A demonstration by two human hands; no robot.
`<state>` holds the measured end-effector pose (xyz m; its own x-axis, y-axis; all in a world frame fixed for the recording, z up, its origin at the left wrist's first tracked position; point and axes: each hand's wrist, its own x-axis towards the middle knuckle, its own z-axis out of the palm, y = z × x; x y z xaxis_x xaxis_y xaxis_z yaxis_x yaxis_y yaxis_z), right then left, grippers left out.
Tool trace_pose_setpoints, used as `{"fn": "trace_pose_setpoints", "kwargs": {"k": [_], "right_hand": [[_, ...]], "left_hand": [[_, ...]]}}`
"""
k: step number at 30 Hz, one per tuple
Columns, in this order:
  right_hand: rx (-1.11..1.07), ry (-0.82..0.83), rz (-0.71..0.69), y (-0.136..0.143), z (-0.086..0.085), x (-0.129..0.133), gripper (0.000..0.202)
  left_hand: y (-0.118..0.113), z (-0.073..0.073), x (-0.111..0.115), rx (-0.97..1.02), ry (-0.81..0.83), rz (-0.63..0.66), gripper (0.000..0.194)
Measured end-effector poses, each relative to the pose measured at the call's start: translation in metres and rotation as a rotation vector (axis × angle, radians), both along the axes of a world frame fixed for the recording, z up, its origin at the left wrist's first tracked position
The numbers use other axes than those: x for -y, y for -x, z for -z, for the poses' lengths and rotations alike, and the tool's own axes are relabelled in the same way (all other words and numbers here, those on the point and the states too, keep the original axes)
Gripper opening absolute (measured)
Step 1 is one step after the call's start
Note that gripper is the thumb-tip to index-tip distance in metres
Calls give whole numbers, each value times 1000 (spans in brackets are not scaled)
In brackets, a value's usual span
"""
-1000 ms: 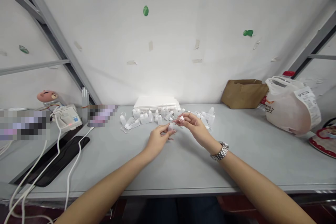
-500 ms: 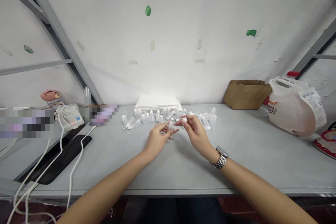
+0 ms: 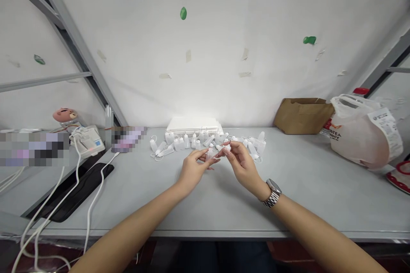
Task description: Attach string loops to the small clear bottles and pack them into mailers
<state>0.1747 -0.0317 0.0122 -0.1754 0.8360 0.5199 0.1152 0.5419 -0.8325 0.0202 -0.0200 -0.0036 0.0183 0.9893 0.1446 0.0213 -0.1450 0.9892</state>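
My left hand (image 3: 194, 169) pinches a small translucent plastic dropper bottle (image 3: 209, 153) between thumb and fingers. Close by on the right, my right hand (image 3: 241, 163) is closed on a small white cap (image 3: 227, 148) with thumb and index finger. A thin white strap (image 3: 217, 158) shows between the two hands. Behind the hands, several more dropper bottles (image 3: 181, 142) lie and stand on the grey table, some with looped straps. My fingers partly hide the held bottle and cap.
A white stack of flat items (image 3: 194, 124) lies against the wall behind the bottles. On the right are a brown cardboard box (image 3: 303, 116) and a white plastic bag (image 3: 363, 134). White cables (image 3: 89, 204) and a black tray-like object (image 3: 81, 194) occupy the left.
My right hand has moved slightly away from the left with the cap, and more of the strap shows between them. The whole view has shifted a little.
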Motion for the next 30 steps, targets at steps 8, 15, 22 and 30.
{"fn": "trace_pose_setpoints", "kwargs": {"k": [8, 15, 22, 30], "right_hand": [[123, -66, 4, 0, 3, 0, 18], [119, -88, 22, -5, 2, -2, 18], [32, -146, 94, -4, 5, -4, 17], [59, -234, 83, -8, 6, -3, 18]], "left_hand": [[0, -3, -1, 18, 29, 9, 40], [-1, -4, 0, 11, 92, 145, 52], [0, -2, -3, 10, 79, 118, 57], [3, -14, -1, 36, 122, 226, 49]]}}
